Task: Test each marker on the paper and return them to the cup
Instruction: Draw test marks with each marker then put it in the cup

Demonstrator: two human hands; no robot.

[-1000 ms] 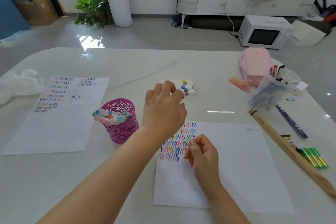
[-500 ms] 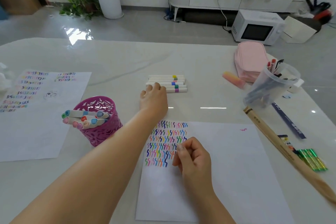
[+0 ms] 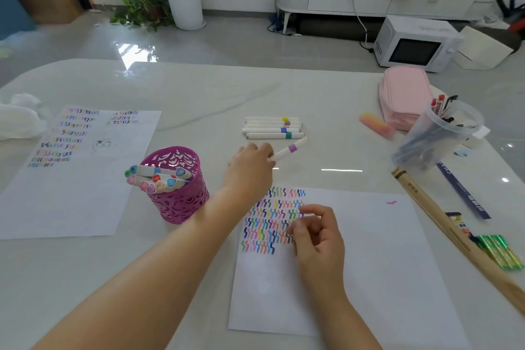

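Note:
My left hand [image 3: 251, 167] grips a white marker with a purple band [image 3: 288, 149], lifted at an angle just in front of a row of several white markers [image 3: 272, 128] lying on the table. To the left stands the magenta lattice cup [image 3: 179, 202] holding several capped markers. My right hand [image 3: 318, 231] rests on the white paper [image 3: 355, 258], fingers loosely curled beside rows of coloured squiggles [image 3: 270, 221]; nothing shows in it.
A second paper with squiggles [image 3: 74, 176] lies at the left. At the right are a pink pencil case [image 3: 403, 94], a clear cup of pens [image 3: 437, 136], a pink eraser [image 3: 375, 125], a wooden stick [image 3: 454, 236], a blue ruler and green pens [image 3: 500, 256].
My left hand reached the marker row, took the purple-banded marker and drew it back toward me. My right hand stayed on the paper.

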